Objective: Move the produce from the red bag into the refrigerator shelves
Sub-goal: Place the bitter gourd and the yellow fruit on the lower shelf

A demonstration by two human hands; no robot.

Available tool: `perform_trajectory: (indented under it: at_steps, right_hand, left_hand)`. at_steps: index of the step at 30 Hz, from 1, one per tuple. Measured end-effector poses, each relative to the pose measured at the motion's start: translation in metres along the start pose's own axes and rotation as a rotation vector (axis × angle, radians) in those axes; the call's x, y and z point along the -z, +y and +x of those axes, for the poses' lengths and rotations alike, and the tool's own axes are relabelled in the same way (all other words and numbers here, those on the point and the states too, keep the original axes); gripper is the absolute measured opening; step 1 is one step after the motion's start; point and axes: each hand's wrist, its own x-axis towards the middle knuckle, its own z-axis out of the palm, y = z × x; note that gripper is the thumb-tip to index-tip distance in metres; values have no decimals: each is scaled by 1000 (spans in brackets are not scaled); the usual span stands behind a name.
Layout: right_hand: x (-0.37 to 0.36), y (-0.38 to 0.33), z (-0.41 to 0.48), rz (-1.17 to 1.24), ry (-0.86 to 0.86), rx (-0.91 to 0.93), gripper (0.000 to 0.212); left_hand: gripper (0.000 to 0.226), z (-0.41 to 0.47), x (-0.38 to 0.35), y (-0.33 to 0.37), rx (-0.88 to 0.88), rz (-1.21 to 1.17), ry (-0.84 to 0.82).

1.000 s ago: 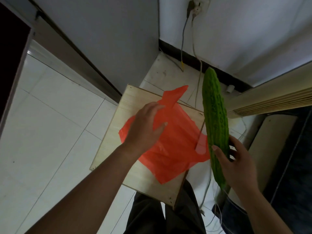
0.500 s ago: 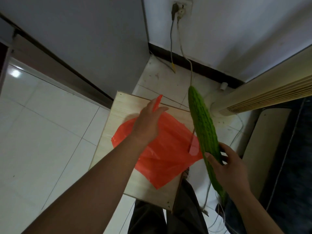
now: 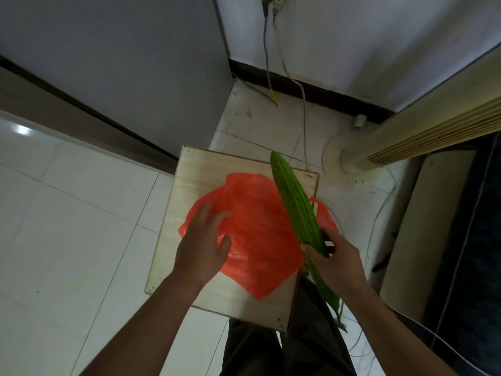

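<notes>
Grips gourd (image 3: 295, 207) low down in right hand (image 3: 334, 260), over bag (image 3: 257, 234) on stool (image 3: 189, 185); long axis slanted, tip aimed forward and slightly left. Spreads left hand (image 3: 202, 248) open over bag.

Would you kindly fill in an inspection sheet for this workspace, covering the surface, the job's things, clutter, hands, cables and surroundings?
Surface: square wooden top, bare at its edges.
Job's things: red bag lies flattened on the wooden top; bitter gourd is out of the bag, held slanted over its right side. No refrigerator shelves in view.
Clutter: nothing seen.
Hands: left hand open, fingers spread over the bag's left part; right hand grips the gourd's lower half.
Cables: two cables hang from a wall socket to the floor.
Surroundings: white floor tiles; cream louvred appliance on a round base at right.
</notes>
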Motion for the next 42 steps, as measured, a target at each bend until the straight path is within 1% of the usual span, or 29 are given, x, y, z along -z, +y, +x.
perform_trajectory:
  at_steps: [2,3,5,6,7,9,10,11,13,16,18,21,24,26,29,31,33,35,37,38,40,42]
  right_hand:
    - [1,4,1,-8,33,-18,49]
    - [2,5,1,-21,51,-21,51]
    - [4,10,2,-39,80,-18,53]
    - [6,12,3,-39,90,-18,52]
    - [7,14,3,-37,98,-18,52]
    - [10,17,3,-44,106,-16,54]
    - [10,18,3,-54,108,-9,56]
    - [10,19,2,-68,109,6,59]
    - [9,20,2,-92,109,43,62]
    - [7,19,-1,-82,97,60,61]
    - [3,15,-3,-52,84,64,61]
    - [-5,8,-6,-37,66,88,61]
    - [-11,3,-6,-50,47,105,63]
    - [-12,2,-7,-49,38,116,63]
    - [-13,0,-8,-58,19,146,61]
    - [-14,1,-9,-64,3,156,61]
    - [-16,2,-10,-61,-10,154,60]
    - [-18,3,-10,-50,-12,153,60]
    - [-20,5,-10,-47,-8,147,61]
    - [-20,5,-10,-43,-8,144,61]
    - [-20,6,-10,-26,-9,142,61]
    - [-20,9,-10,-12,-11,134,61]
  left_hand:
    - [41,4,-2,24,-96,21,96]
    - [39,6,-4,37,-176,39,125]
    - [39,11,-18,56,-379,77,108]
    - [41,13,-28,61,-461,109,42]
    - [45,15,-37,62,-493,149,-81]
    - [50,22,-50,55,-455,282,-333]
    - [49,25,-51,50,-434,374,-400]
    - [48,27,-49,45,-429,458,-422]
    - [48,27,-38,37,-429,494,-415]
    - [58,10,-24,19,-499,392,-359]
    - [47,-11,-17,7,-548,348,-298]
    - [31,-46,-16,-7,-482,317,-326]
    - [28,-69,-21,-16,-412,266,-365]
    - [28,-75,-23,-14,-416,254,-346]
    - [32,-66,-18,1,-469,201,-206]
    - [33,-48,-14,16,-546,150,-80]
    - [34,-27,-14,30,-625,136,-3]
    - [36,-9,-18,36,-694,198,28]
    - [44,4,-25,35,-712,330,21]
    - [48,10,-26,34,-689,397,13]
    - [56,22,-26,26,-588,504,6]
    - [62,30,-23,11,-473,531,-24]
